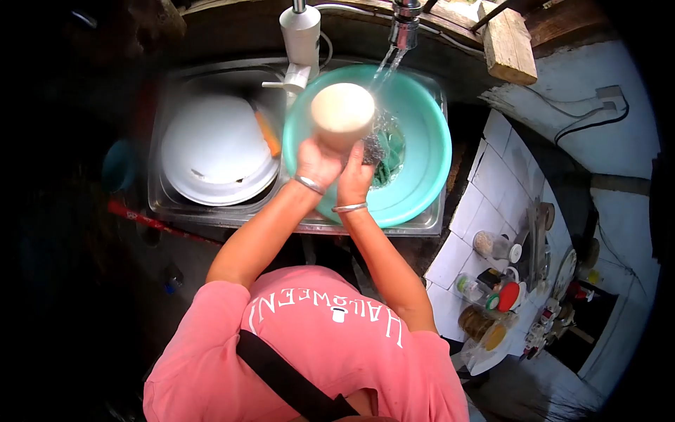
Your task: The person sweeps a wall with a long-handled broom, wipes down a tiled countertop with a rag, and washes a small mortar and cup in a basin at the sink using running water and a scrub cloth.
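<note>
My left hand point(320, 163) is closed on the lower left side of a pale, round bowl point(342, 109), tilted above a turquoise plastic basin point(437, 158). Close beside it, my right hand point(356, 176) is at the bowl's lower right, its fingers round a dark grey scrubber point(373, 150) that is partly hidden. Water runs from the faucet point(403, 32) and splashes just right of the bowl. Down in the basin's shallow water lies a green cloth point(391, 151). Each wrist wears a silver bangle.
The basin sits in the right bowl of a steel sink point(330, 225). A large white lid or dish point(211, 141) fills the left side, with an orange object point(268, 133) at its edge. A white dispenser-like tap point(301, 42) stands behind. Jars point(496, 246) line the tiled counter point(478, 190) at right.
</note>
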Demonstrator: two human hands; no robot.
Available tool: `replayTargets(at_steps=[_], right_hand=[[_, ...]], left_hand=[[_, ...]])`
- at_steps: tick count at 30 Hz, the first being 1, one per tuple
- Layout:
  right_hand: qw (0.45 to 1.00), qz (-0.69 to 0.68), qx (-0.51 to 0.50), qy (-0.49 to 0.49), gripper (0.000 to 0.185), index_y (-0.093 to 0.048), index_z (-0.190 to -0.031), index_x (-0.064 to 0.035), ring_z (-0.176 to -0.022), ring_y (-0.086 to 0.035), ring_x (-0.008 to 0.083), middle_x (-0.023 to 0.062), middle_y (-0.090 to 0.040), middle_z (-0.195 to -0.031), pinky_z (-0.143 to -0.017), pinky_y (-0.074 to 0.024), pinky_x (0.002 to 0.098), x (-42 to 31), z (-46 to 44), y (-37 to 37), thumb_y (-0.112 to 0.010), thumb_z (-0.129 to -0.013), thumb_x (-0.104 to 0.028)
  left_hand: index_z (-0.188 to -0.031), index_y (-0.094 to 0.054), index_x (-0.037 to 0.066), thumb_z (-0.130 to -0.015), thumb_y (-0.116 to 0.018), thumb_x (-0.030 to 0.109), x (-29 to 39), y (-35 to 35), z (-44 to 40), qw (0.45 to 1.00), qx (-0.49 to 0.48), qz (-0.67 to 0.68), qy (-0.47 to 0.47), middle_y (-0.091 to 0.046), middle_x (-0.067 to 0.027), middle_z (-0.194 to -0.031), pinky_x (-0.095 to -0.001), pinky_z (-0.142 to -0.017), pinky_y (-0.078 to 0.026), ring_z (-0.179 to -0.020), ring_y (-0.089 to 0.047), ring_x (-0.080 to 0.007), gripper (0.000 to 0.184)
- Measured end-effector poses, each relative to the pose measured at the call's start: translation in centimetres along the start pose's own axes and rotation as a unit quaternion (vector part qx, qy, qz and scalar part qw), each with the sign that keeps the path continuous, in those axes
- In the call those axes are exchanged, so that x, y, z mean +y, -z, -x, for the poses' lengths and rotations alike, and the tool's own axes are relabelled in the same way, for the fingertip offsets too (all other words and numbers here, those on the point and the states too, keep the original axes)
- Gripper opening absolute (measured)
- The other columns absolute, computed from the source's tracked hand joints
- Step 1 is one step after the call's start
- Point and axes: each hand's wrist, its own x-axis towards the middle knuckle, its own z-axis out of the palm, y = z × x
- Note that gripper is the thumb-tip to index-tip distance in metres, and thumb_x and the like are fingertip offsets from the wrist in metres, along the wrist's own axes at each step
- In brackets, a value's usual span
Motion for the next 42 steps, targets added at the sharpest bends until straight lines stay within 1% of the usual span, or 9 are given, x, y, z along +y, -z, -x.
replayTargets(at_steps=[6, 12, 15, 27, 30, 31, 32, 36, 42], right_hand=[[0.996, -0.049, 0.046, -0.052, 0.04, -0.04, -0.123, 0.0033, -0.108, -0.045, 0.0168, 0.0086, -0.047, -0.121, -0.092, -0.0367, 0.0291, 0.2, -0.6, 0.7, -0.043, -0.096, -0.025], [0.998, -0.005, -0.052, -0.043, 0.031, -0.056, -0.107, -0.0004, -0.09, -0.051, 0.011, 0.0016, -0.057, -0.101, -0.08, -0.0411, 0.0264, -0.4, -1.3, 3.0, -0.049, -0.094, -0.027], [0.997, -0.004, -0.08, -0.025, 0.029, -0.057, -0.103, -0.0008, -0.086, -0.051, 0.0106, 0.0006, -0.058, -0.097, -0.079, -0.0415, 0.0266, -1.5, -2.3, 3.3, -0.051, -0.093, -0.027], [0.942, 0.14, -0.304, -0.013, 0.027, -0.058, -0.099, -0.0003, -0.076, -0.053, 0.0111, 0.0049, -0.061, -0.086, -0.071, -0.0455, 0.0284, -4.5, -8.4, 4.4, -0.052, -0.09, -0.026], [0.912, 0.172, -0.369, -0.053, 0.029, -0.058, -0.099, 0.0004, -0.078, -0.055, 0.0125, 0.0074, -0.062, -0.086, -0.072, -0.0459, 0.0296, -5.8, -9.1, 3.4, -0.053, -0.09, -0.027], [0.88, 0.21, -0.426, -0.025, 0.029, -0.058, -0.1, 0.0, -0.08, -0.056, 0.0131, 0.0086, -0.063, -0.088, -0.074, -0.0462, 0.0301, -5.9, -9.4, 3.0, -0.054, -0.089, -0.027], [0.857, 0.3, -0.419, -0.005, 0.029, -0.058, -0.101, -0.0004, -0.081, -0.056, 0.013, 0.0085, -0.063, -0.091, -0.074, -0.0464, 0.0299, -7.6, -9.1, 2.6, -0.055, -0.088, -0.026], [0.911, 0.214, -0.346, -0.071, 0.025, -0.059, -0.099, -0.0006, -0.079, -0.054, 0.0111, 0.0058, -0.062, -0.089, -0.072, -0.046, 0.0276, -6.0, -9.4, 4.2, -0.057, -0.087, -0.022], [0.963, -0.153, -0.15, -0.16, 0.026, -0.053, -0.112, -0.0025, -0.087, -0.056, 0.0134, 0.0042, -0.059, -0.102, -0.079, -0.0467, 0.0292, -3.5, -7.4, 5.6, -0.052, -0.091, -0.018]], left_hand=[[-0.126, -0.043, 0.011, -0.087, -0.046, 0.04, -0.5, 3.0, -0.9, 0.994, -0.089, 0.035, 0.046, -0.045, -0.0122, -0.128, -0.047, -0.102, -0.033, -0.118, -0.042, -0.0306, 0.048], [-0.127, -0.035, 0.011, -0.089, -0.047, 0.033, 0.5, 5.8, -2.7, 0.943, -0.187, -0.26, -0.087, -0.046, -0.0061, -0.123, -0.0416, -0.093, -0.043, -0.11, -0.048, -0.024, 0.046], [-0.117, -0.048, 0.008, -0.092, -0.043, 0.032, 1.1, 1.7, 0.8, 0.991, -0.059, -0.118, -0.018, -0.055, -0.0056, -0.11, -0.0347, -0.086, -0.047, -0.1, -0.055, -0.0202, 0.035], [-0.105, -0.056, 0.003, -0.094, -0.043, 0.039, 3.3, 0.1, 0.5, 0.96, -0.046, -0.276, 0.014, -0.06, -0.0066, -0.094, -0.0271, -0.073, -0.048, -0.083, -0.058, -0.0145, 0.04], [-0.099, -0.059, 0.003, -0.095, -0.042, 0.035, 2.5, 1.2, 0.1, 0.812, -0.11, -0.566, -0.089, -0.059, -0.004, -0.088, -0.0235, -0.068, -0.045, -0.077, -0.055, -0.0097, 0.037], [-0.095, -0.059, 0.003, -0.095, -0.041, 0.035, 2.4, 1.5, 0.2, 0.811, -0.099, -0.57, -0.095, -0.058, -0.0031, -0.084, -0.0228, -0.065, -0.044, -0.074, -0.053, -0.0088, 0.037], [-0.092, -0.06, 0.003, -0.096, -0.04, 0.035, 2.3, 1.3, 0.4, 0.807, -0.09, -0.575, -0.099, -0.057, -0.0021, -0.08, -0.0221, -0.063, -0.043, -0.07, -0.051, -0.008, 0.038], [-0.079, -0.059, 0.005, -0.097, -0.035, 0.039, 2.4, -1.0, 0.4, 0.797, -0.085, -0.586, -0.121, -0.054, 0.0004, -0.067, -0.02, -0.059, -0.039, -0.061, -0.046, -0.0056, 0.045], [-0.08, -0.06, 0.004, -0.094, -0.04, 0.043, 2.4, 0.1, 0.1, 0.877, -0.063, -0.469, -0.08, -0.058, -0.0025, -0.073, -0.0219, -0.064, -0.042, -0.069, -0.052, -0.0088, 0.046]])
